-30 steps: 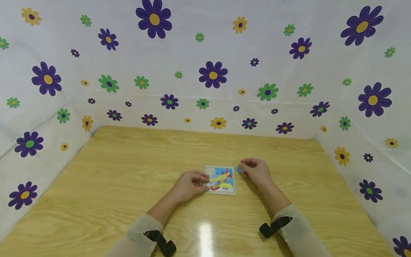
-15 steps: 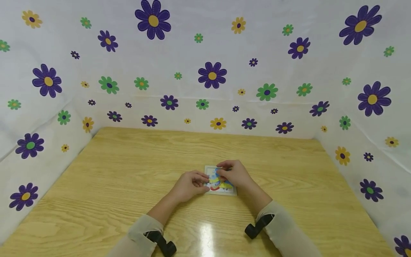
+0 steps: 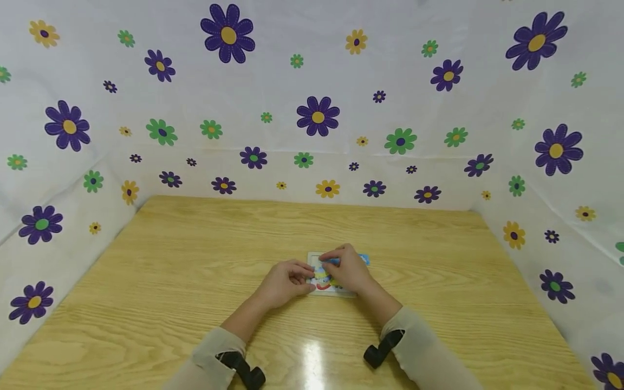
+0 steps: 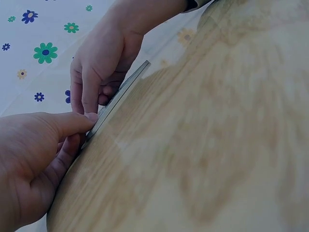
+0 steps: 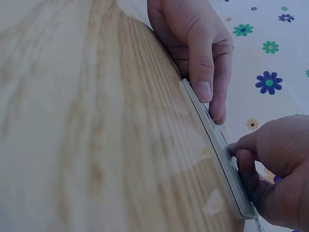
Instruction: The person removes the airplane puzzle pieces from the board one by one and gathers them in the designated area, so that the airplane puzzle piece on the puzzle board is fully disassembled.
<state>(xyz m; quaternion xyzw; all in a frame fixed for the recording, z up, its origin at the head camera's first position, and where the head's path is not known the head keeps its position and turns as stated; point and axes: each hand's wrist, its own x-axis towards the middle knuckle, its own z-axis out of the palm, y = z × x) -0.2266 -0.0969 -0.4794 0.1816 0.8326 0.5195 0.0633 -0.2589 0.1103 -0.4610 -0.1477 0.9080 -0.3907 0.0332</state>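
Note:
A small picture jigsaw board [image 3: 336, 294], with a yellow and red plane on blue, lies flat on the table. My left hand [image 3: 285, 284] pinches its left edge between thumb and fingers. Over the board's upper part, my right hand [image 3: 352, 271] pinches a blue puzzle piece [image 3: 333, 261] between thumb and forefinger, and covers much of the picture. A blue part [image 3: 364, 259] juts past the board's right edge beside that hand. A pale patch shows at the upper left of the board. Seen edge-on in the right wrist view, the board's rim [image 5: 217, 145] runs between both hands.
The wood-grain table [image 3: 195, 244] extends on every side of the board. White cloth walls [image 3: 273, 81] printed with flowers enclose it at the back, left and right. Black wrist cameras [image 3: 382, 349] sit on both sleeves.
My right hand has moved left from beside the board to over its upper part, bringing the blue piece. Blue now shows past the right edge. My left hand stays at the left edge.

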